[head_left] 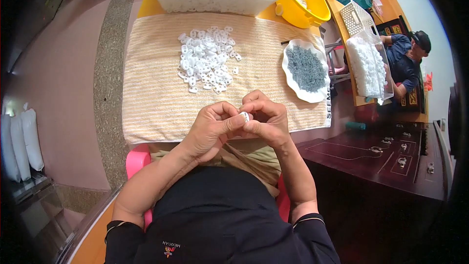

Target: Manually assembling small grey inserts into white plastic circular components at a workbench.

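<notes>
Close to my body, over the near edge of a striped towel [151, 78], both hands meet at the fingertips. My left hand [212, 129] pinches a small white plastic piece [245, 116] between thumb and bent fingers. My right hand [271, 120] is closed against the same piece, its thumb and curled fingers at the right side; whether it also holds something smaller is hidden. Beyond the hands lies a loose heap of small white plastic pieces [205, 61] with holes in them. To the right sits a white scalloped dish [291, 84] full of tiny grey parts [307, 68].
A clear tub [215, 2] heaped with white pieces stands at the far edge, beside a yellow basin [308, 0]. Farther right, a person [403, 68] sits by another bin of white pieces [367, 63]. Dark red panelling [351, 151] lies right of me, white sacks [31, 139] at left.
</notes>
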`<state>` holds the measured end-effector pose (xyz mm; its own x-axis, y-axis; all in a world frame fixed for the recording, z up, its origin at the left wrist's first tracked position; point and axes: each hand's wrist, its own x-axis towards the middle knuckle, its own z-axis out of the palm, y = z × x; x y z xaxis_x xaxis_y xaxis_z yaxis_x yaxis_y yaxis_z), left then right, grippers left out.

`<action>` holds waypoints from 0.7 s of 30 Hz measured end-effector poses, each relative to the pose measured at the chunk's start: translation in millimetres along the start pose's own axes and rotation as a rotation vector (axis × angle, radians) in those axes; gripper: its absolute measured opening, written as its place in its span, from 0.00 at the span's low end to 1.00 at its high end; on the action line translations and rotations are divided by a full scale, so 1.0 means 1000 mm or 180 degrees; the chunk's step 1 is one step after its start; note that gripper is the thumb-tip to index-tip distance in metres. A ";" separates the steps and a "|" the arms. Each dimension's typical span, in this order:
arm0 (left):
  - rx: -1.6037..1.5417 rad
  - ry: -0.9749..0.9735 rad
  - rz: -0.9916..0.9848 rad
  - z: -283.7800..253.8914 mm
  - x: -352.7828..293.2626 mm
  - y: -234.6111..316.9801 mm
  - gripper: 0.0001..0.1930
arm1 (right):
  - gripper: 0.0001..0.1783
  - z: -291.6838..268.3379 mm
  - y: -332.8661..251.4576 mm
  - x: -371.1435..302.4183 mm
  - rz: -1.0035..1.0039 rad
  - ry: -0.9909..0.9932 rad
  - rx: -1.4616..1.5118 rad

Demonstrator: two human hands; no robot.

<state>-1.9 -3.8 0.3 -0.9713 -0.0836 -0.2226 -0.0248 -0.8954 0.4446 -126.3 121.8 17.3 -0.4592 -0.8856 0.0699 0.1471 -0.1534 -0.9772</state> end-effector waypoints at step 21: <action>0.0166 0.0443 0.0026 0.004 -0.003 0.005 0.05 | 0.11 -0.069 -0.100 0.077 -0.1574 0.2085 -0.2511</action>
<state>0.0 -6.6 6.8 -0.9294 -0.1539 -0.3354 -0.0329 -0.8708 0.4905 -236.5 99.1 106.5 -0.7170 -0.3698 0.5909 -0.6633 0.1016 -0.7414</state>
